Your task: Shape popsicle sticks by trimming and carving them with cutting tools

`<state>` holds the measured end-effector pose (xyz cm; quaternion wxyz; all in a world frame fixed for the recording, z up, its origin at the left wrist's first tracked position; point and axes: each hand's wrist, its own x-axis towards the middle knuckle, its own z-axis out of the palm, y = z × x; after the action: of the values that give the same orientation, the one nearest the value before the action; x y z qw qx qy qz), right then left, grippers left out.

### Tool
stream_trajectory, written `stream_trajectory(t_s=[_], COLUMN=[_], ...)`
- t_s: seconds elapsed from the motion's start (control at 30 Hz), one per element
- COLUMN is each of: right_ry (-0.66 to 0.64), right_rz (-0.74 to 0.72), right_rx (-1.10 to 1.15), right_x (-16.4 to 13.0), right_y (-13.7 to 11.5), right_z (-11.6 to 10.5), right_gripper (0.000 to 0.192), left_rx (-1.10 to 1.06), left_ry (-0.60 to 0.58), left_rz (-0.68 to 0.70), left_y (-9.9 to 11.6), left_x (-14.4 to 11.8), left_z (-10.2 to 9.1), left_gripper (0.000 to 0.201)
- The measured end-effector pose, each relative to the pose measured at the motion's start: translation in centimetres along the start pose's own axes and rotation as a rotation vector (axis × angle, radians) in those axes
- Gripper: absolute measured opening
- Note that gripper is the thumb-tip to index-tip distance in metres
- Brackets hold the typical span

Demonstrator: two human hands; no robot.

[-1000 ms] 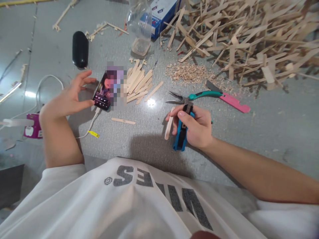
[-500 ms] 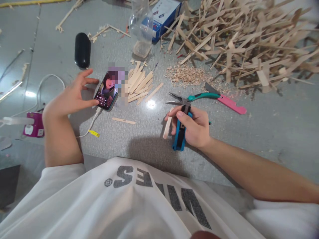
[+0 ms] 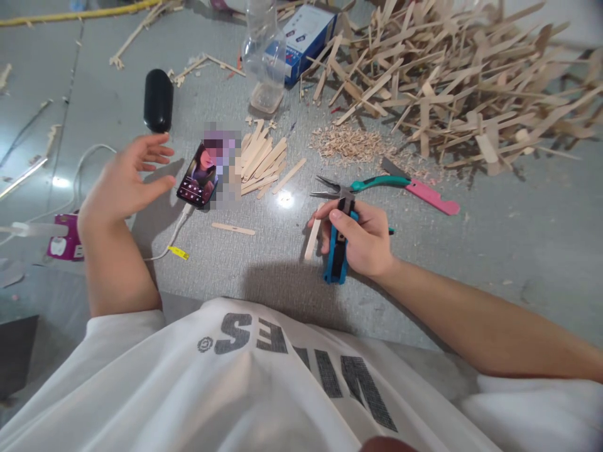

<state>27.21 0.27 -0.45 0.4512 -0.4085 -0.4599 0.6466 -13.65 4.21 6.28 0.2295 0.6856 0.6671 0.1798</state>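
My left hand (image 3: 125,179) hovers left of the phone (image 3: 200,176) with fingers spread, apart from it and holding nothing. The phone lies face up with a white cable plugged in and a video player showing; part of it is blurred out. In my right hand (image 3: 365,235) are blue-and-black-handled pliers (image 3: 335,251), their head pointing away from me. A wooden craft stick (image 3: 313,240) is also held there, between the fingers. Just beyond this hand lie green-handled needle-nose pliers (image 3: 381,182), jaws apart, partly hidden by the hand. A single stick (image 3: 233,228) lies between my hands.
A heap of craft sticks (image 3: 424,88) fills the back right, with wood chips (image 3: 351,144) before it. A smaller stick pile (image 3: 264,157) sits beside the phone. Around are a pink-handled knife (image 3: 431,196), clear bottle (image 3: 266,63), blue box (image 3: 306,37) and black case (image 3: 158,100).
My left hand has drawn back leftward from the phone, its thumb and fingers coming off the edges. My right hand keeps its hold on the pliers and stick.
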Motion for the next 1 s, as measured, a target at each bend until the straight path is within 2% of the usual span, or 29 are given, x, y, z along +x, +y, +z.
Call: stream_trajectory(t_s=[0.13, 0.23, 0.33, 0.63, 0.8, 0.9, 1.0], right_ry=[-0.002, -0.005, 0.002, -0.002, -0.007, -0.001, 0.006], right_rz=[-0.002, -0.008, -0.012, 0.014, 0.003, 0.004, 0.006], right_rx=[-0.002, -0.018, -0.026, -0.062, -0.043, -0.044, -0.049], right_x=[0.0, 0.0, 0.1, 0.2, 0.2, 0.1, 0.1], right_y=[-0.1, -0.1, 0.0, 0.1, -0.1, -0.1, 0.0], right_z=[0.0, 0.1, 0.1, 0.0, 0.1, 0.2, 0.1], right_gripper=[0.038, 0.037, 0.037, 0.04, 0.041, 0.041, 0.042], left_rx=[0.09, 0.094, 0.088, 0.096, 0.07, 0.06, 0.029], left_ry=[-0.166, -0.187, -0.2, -0.176, -0.112, -0.116, -0.031], left_rz=[-0.016, 0.022, 0.001, -0.034, -0.011, 0.005, 0.03], left_y=[0.8, 1.1, 1.0, 1.8, 1.1, 0.6, 1.4], left_x=[-0.6, -0.6, -0.5, -0.3, -0.2, -0.2, -0.4], left_z=[-0.1, 0.0, 0.0, 0.6, 1.2, 1.0, 0.9], left_gripper=[0.11, 0.109, 0.106, 0.108, 0.113, 0.119, 0.107])
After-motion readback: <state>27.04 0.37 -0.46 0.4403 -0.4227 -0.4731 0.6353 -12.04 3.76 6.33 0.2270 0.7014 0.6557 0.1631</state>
